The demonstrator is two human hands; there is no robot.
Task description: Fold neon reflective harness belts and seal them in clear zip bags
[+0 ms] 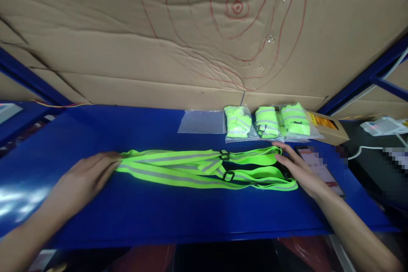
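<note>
A neon-green reflective strap vest (pixel 178 176) with grey stripes lies stretched lengthwise across the blue table. Two black buckles, an upper slider (pixel 224 155) and a lower slider (pixel 228 176), sit on its straps right of the middle. My left hand (pixel 91 174) pinches the gathered left end, its fingers pressed together. At the other end, the thumb and fingers of my right hand (pixel 295 165) close around a strap loop; some of those fingers are hidden.
Along the back lie a flat clear plastic bag (pixel 202 121) and several bagged green strap bundles (pixel 238 122). A cardboard box (pixel 331 129) stands behind a phone (pixel 320 170) at the right. The blue table (pixel 191 216) ends in front; a cardboard wall (pixel 127 59) rises behind.
</note>
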